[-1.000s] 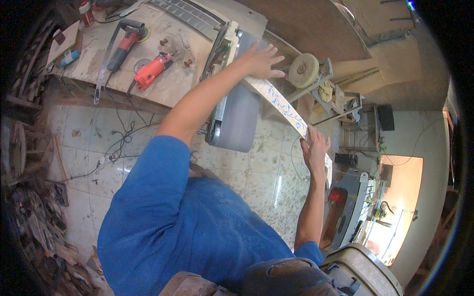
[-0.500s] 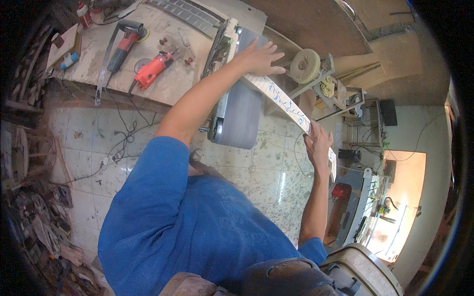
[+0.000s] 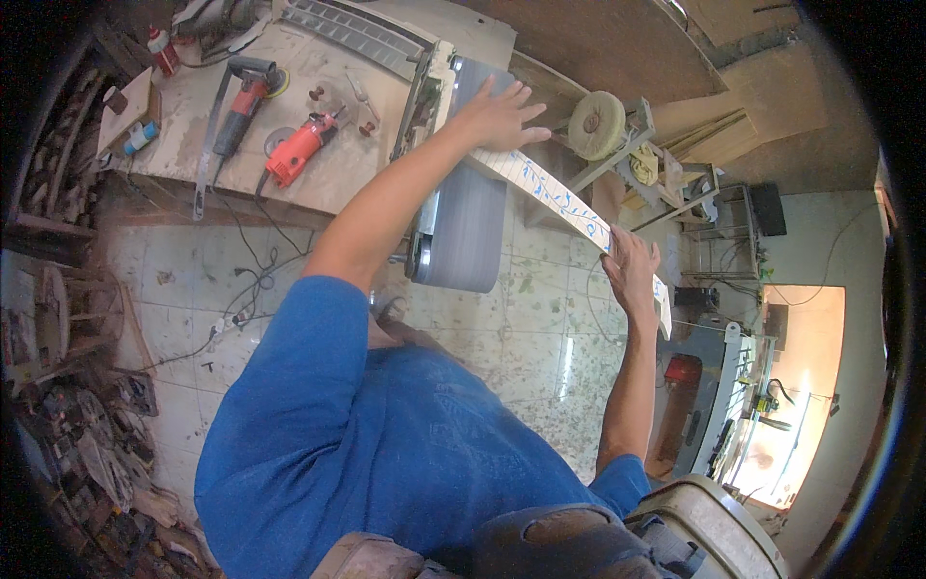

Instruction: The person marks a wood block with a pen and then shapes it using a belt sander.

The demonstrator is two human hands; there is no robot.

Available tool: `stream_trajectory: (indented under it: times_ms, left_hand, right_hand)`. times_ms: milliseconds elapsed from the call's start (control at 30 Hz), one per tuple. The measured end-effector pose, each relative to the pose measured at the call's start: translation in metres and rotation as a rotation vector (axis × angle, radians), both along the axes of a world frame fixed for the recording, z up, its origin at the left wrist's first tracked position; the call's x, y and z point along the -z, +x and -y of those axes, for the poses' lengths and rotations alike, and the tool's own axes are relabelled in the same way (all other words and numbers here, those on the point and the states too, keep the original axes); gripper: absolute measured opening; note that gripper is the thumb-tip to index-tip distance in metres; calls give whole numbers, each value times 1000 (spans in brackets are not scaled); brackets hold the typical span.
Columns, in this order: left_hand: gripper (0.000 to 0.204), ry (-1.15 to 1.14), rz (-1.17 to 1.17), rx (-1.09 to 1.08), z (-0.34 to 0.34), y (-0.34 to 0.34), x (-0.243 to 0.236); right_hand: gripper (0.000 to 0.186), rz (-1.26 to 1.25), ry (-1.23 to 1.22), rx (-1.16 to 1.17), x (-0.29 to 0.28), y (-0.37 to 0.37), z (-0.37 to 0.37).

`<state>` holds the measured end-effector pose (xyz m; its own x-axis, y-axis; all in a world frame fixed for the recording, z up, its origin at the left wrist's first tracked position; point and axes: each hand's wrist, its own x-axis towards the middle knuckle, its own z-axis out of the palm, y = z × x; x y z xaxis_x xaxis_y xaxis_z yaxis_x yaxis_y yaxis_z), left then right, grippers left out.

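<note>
A pale guitar neck with thin cross lines and blue vine-like marks slants across the grey belt of a belt sander. My left hand lies on the neck's far-left end, over the belt, with its fingers spread. That end of the neck is mostly hidden under the palm. Toward the other end, my right hand is wrapped round the neck, and a short white piece of it sticks out beyond the wrist. Smeared streaks on the belt suggest that it is running.
Left of the sander, a dusty workbench carries a red-black angle grinder, a red power tool and a red bottle. A round buffing wheel stands right of the belt. Cables trail over the tiled floor.
The view has shifted slightly. My right hand and the neck's near end sit a little farther right and higher; my left hand stays spread over the belt.
</note>
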<state>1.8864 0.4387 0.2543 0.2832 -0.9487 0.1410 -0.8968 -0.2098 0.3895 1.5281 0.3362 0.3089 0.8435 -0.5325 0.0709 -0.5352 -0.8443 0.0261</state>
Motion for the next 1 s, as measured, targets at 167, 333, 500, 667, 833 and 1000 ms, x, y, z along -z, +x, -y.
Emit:
stream_trajectory:
  times_ms: [167, 333, 500, 667, 833, 1000]
  left_hand:
    - [78, 5, -3, -14, 0, -2, 1]
    - [77, -4, -11, -28, -1, -1, 0]
    - [78, -17, -26, -23, -2, -3, 0]
    - [78, -15, -9, -30, 0, -1, 2]
    - [77, -15, -13, -47, -1, -3, 2]
    - [76, -4, -24, -60, -4, -4, -2]
  right_hand:
    - [65, 16, -7, -6, 1, 0, 5]
    - [65, 19, -35, -35, 3, -1, 13]
    - [66, 37, -17, -44, 3, -1, 16]
    - [63, 25, -28, -33, 1, 2, 17]
    - [64, 30, -3, -31, 1, 3, 22]
    - [64, 43, -4, -53, 2, 4, 28]
